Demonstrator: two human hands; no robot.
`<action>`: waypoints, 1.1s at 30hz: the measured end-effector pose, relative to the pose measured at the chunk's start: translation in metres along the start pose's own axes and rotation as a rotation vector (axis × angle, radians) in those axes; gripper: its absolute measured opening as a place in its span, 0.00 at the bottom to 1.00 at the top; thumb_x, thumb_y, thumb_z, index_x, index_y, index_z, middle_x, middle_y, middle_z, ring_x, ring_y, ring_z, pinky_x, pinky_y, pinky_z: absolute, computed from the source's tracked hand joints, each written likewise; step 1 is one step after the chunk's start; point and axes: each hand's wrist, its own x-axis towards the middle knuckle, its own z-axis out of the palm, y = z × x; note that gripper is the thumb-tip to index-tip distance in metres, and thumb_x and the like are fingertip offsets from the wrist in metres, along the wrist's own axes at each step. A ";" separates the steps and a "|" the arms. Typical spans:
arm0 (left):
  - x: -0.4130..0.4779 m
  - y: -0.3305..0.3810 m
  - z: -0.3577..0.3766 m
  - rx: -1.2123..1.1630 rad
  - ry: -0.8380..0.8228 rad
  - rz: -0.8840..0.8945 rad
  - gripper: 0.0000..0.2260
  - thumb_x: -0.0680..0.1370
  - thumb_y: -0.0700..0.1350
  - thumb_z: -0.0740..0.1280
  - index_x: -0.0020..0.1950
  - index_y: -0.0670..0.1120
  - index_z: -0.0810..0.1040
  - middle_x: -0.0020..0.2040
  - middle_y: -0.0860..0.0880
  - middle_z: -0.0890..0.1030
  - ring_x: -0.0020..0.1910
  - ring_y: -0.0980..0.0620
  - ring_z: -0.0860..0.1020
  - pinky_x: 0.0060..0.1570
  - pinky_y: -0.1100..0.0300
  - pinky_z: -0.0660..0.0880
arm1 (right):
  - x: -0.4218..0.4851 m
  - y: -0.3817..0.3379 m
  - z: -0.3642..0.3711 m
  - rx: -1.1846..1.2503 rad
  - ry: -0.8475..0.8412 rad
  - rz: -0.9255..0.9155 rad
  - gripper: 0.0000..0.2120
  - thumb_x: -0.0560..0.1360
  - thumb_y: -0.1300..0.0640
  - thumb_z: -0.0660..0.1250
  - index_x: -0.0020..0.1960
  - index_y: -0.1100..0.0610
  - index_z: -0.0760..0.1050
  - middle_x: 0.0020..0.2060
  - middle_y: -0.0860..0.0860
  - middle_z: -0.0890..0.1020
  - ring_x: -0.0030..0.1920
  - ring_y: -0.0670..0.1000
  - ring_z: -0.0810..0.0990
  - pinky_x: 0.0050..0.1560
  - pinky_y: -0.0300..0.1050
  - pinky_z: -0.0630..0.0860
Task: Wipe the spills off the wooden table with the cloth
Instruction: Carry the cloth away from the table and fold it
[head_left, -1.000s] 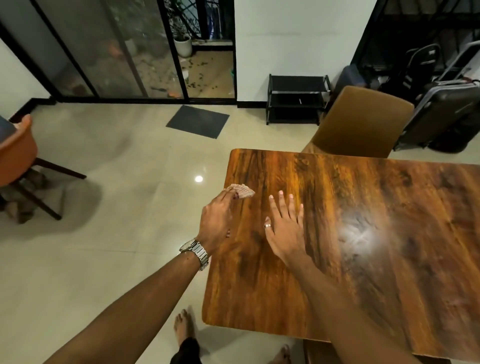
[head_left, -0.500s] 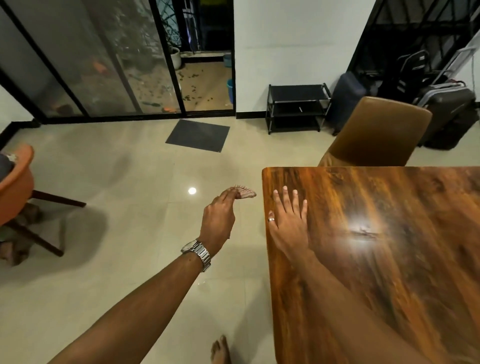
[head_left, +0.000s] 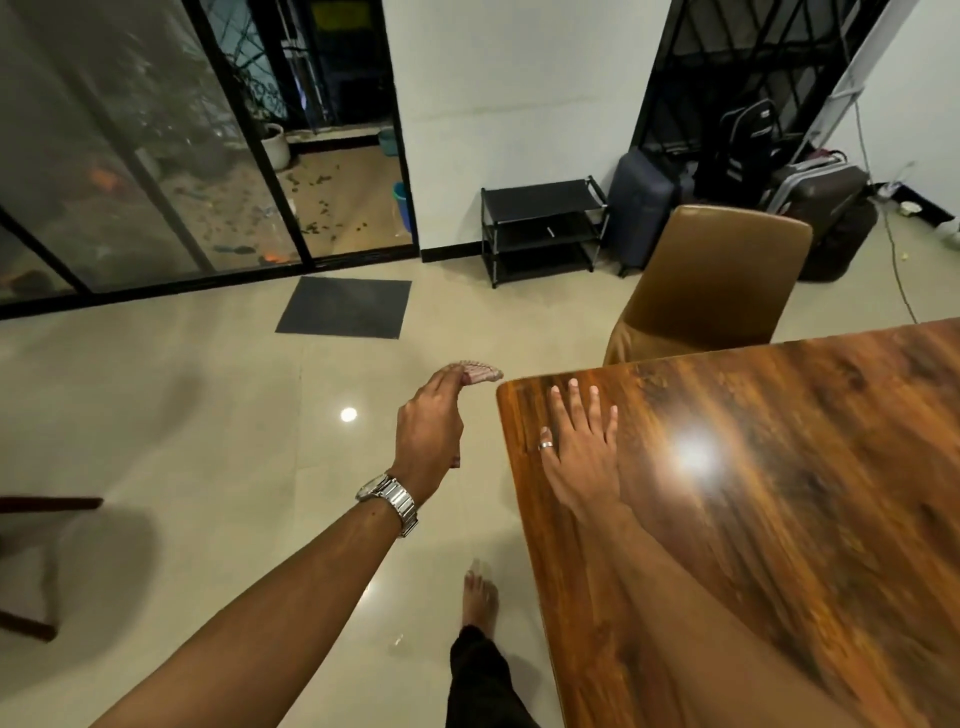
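Head view, looking down: a bare foot (head_left: 479, 597) stands on the pale floor (head_left: 208, 467) beside the table (head_left: 779, 519). The left arm stretches forward off the table's left edge, a metal watch (head_left: 390, 500) on the wrist; the left hand (head_left: 431, 431) hangs over the floor, fingertips pinching a small pinkish cloth (head_left: 480, 373) just beside the table's far-left corner. The right hand (head_left: 584, 452) lies flat, palm down, on the wood near that corner, fingers extended and slightly spread, a ring (head_left: 546, 445) showing. Beyond, a brown chair (head_left: 717, 280) sits at the far edge.
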 end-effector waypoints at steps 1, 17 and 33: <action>0.019 -0.002 0.004 0.010 -0.002 0.013 0.20 0.81 0.33 0.64 0.74 0.43 0.74 0.71 0.47 0.78 0.53 0.43 0.85 0.46 0.47 0.84 | 0.020 0.000 0.000 0.010 0.002 0.011 0.29 0.81 0.44 0.44 0.80 0.50 0.44 0.80 0.51 0.46 0.79 0.54 0.39 0.76 0.60 0.36; 0.280 -0.031 0.049 -0.173 0.089 -0.020 0.15 0.80 0.39 0.70 0.67 0.44 0.78 0.59 0.44 0.85 0.47 0.44 0.86 0.45 0.54 0.83 | 0.287 -0.025 -0.006 0.008 -0.029 0.014 0.30 0.81 0.44 0.44 0.80 0.49 0.39 0.79 0.51 0.41 0.78 0.55 0.36 0.76 0.60 0.37; 0.514 -0.056 0.121 -0.455 -0.091 -0.128 0.14 0.83 0.42 0.67 0.69 0.45 0.76 0.64 0.49 0.74 0.55 0.56 0.75 0.52 0.63 0.78 | 0.508 -0.015 -0.002 -0.017 -0.020 0.111 0.29 0.81 0.44 0.42 0.80 0.49 0.42 0.80 0.52 0.43 0.79 0.56 0.38 0.77 0.59 0.38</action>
